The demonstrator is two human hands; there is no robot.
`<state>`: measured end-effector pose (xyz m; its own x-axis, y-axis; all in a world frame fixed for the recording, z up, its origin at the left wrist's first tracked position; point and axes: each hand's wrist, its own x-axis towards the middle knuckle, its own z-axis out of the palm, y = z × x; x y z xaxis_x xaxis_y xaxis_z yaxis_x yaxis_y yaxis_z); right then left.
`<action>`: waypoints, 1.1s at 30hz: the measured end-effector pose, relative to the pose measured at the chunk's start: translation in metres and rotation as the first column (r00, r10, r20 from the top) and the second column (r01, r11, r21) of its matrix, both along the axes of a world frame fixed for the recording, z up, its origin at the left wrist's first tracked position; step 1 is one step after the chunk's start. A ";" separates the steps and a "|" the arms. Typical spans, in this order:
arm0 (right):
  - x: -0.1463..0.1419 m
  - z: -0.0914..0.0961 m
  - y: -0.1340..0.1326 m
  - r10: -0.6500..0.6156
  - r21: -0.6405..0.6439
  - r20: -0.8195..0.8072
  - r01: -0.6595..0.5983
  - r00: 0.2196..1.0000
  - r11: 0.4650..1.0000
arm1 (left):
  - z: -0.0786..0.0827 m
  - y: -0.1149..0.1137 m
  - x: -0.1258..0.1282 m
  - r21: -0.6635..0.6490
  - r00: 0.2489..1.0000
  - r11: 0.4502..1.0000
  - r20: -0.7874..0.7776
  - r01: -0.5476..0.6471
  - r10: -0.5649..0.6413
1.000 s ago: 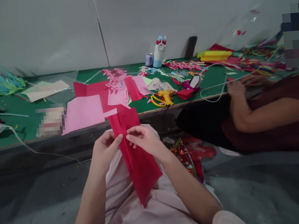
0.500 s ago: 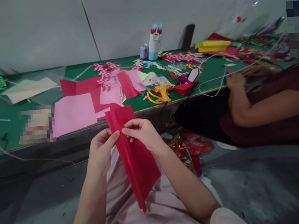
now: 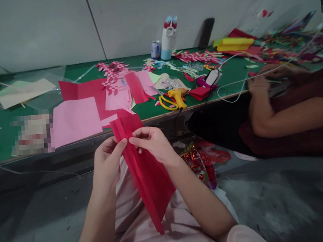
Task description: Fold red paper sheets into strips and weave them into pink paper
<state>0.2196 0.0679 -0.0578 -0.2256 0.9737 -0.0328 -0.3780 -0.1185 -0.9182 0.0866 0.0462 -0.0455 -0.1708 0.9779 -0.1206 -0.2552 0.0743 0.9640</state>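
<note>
A folded sheet of red paper [image 3: 152, 185] slants over my lap, its top end near the table's front edge. Lengthwise creases run down its left side. My left hand [image 3: 108, 155] pinches the left edge, thumb on top and fingers behind. From the other side my right hand [image 3: 153, 144] grips the paper between thumb and fingers, the two thumb tips almost meeting at a crease. The fingertips under the sheet are hidden. Closest on the table are a pink sheet [image 3: 76, 120] and, beneath other papers, a larger red sheet [image 3: 88, 90].
On the green table [image 3: 146, 113] lie yellow-handled scissors [image 3: 167, 103], a yellow glue gun [image 3: 178, 97], and pink-and-red woven paper strips [image 3: 114, 74]. A can [image 3: 156, 50] and a white bottle [image 3: 168, 38] stand behind. At right, a co-worker's arm [image 3: 284, 118] reaches the table. A white cable [image 3: 232, 100] loops over the edge.
The view has shifted slightly. Both hands keep their pinch on the red paper at nearly the same spot, and its lower end has swung a little to the right.
</note>
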 end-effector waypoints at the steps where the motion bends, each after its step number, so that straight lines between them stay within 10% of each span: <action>1: -0.001 -0.001 0.000 -0.004 -0.001 -0.013 0.004 1.000 1.000 | 0.000 -0.001 0.001 -0.012 1.000 1.000 0.018 -0.005 0.005; 33: -0.001 -0.003 -0.006 0.009 -0.062 0.050 -0.006 0.999 0.998 | -0.007 -0.002 -0.005 -0.054 0.998 0.998 0.056 -0.028 0.031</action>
<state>0.2185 0.0617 -0.0610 -0.2298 0.9676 -0.1042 -0.3301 -0.1782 -0.9269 0.0812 0.0446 -0.0526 -0.1904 0.9645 -0.1828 -0.3123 0.1170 0.9427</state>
